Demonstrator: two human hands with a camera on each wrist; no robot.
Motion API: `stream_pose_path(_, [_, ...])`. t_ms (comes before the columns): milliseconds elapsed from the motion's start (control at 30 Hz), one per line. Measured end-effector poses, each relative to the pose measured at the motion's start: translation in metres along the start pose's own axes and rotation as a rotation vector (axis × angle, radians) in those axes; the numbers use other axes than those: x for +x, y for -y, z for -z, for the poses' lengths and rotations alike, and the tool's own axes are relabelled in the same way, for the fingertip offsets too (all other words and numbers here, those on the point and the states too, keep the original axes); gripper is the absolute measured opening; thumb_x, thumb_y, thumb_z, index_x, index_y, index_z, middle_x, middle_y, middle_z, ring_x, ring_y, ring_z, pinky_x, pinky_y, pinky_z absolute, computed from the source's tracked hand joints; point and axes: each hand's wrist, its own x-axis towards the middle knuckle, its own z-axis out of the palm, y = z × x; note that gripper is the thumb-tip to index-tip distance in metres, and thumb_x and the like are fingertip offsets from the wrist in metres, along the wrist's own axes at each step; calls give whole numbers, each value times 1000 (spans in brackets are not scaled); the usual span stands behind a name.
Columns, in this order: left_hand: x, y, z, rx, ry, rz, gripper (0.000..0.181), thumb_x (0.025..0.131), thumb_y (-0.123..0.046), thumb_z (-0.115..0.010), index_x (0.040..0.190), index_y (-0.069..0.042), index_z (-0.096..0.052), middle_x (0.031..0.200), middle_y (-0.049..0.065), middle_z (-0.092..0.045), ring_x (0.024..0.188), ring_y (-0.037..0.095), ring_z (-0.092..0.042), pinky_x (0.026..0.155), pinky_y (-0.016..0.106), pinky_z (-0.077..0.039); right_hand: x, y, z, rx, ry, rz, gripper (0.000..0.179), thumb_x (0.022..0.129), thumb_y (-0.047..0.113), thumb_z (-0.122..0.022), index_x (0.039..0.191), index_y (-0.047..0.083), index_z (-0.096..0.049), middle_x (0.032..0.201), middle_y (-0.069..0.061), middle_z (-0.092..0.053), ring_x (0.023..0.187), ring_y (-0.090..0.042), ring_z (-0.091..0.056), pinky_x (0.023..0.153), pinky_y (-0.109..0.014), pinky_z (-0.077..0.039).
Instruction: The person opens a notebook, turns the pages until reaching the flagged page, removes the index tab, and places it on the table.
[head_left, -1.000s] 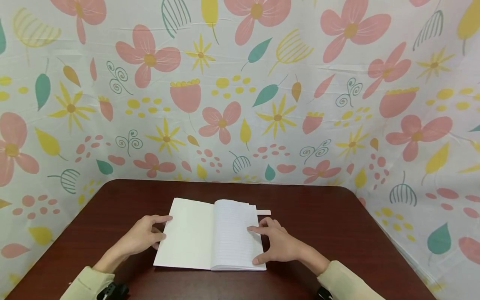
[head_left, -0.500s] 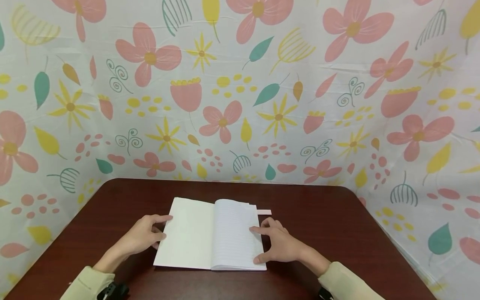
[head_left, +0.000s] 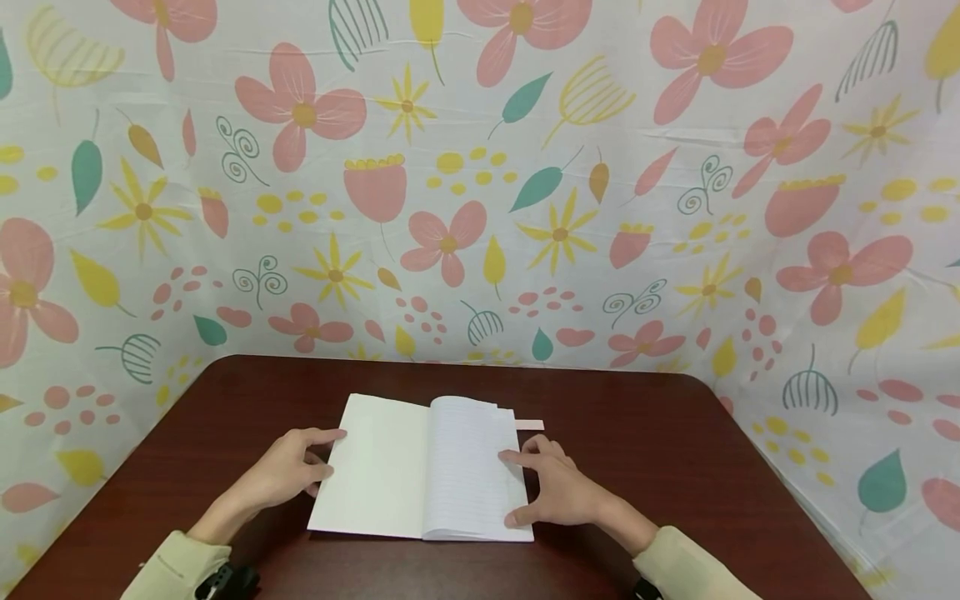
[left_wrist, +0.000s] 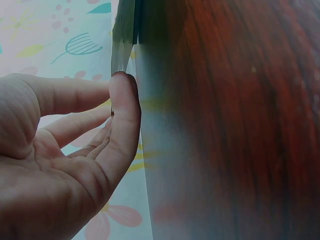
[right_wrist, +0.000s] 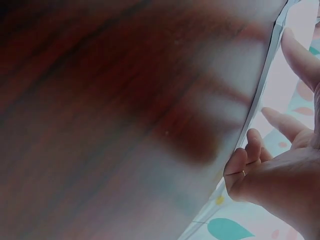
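Observation:
An open notebook (head_left: 382, 467) lies on the dark table, with a plain cream left side and a lined white page (head_left: 461, 475) on the right. My left hand (head_left: 281, 468) pinches its left edge: the left wrist view has a fingertip (left_wrist: 125, 92) on the table side and other fingers opposite. At the right edge, my right hand (head_left: 562, 487) rests thumb and index finger, spread apart, on the page. Its remaining fingers (right_wrist: 240, 162) bend beside the edge in the right wrist view. A narrow white strip (head_left: 529, 425) sticks out at the notebook's upper right.
Dark reddish-brown wooden table (head_left: 645, 433) lies under the notebook and both forearms. Behind and at both sides hangs a white cloth (head_left: 465, 125) printed with flowers and leaves. Black bands (head_left: 225, 581) sit at the wrists, by pale sleeves.
Both hands keep their places at the notebook's edges. The right index finger has shifted very slightly toward the page's outer edge. The head view has drifted a little.

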Motion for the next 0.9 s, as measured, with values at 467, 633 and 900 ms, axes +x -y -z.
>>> stream_pose_path(467, [0, 1, -1, -6, 3, 3, 53, 92, 11, -67, 143, 15, -54, 141, 38, -52, 80, 24, -71, 59, 38, -61, 8, 7, -5, -33, -49, -60, 93, 72, 48, -96, 147, 5, -62, 132, -11, -49, 118, -29, -41, 87, -47, -39])
stream_pose_path(633, [-1, 1, -1, -16, 7, -2, 53, 92, 10, -67, 144, 15, -54, 136, 37, -55, 80, 25, -71, 60, 38, -61, 9, 8, -5, -24, -63, -43, 82, 79, 47, -91, 145, 5, -65, 128, -10, -50, 116, -29, -40, 88, -48, -38])
stream_pose_path(900, [-1, -1, -2, -4, 3, -4, 53, 92, 11, -66, 143, 15, -54, 140, 39, -51, 79, 25, -71, 60, 37, -61, 10, 6, 1, -32, -4, -21, 87, 76, 47, -93, 147, 6, -63, 127, -10, -47, 114, -30, -38, 83, -46, -34])
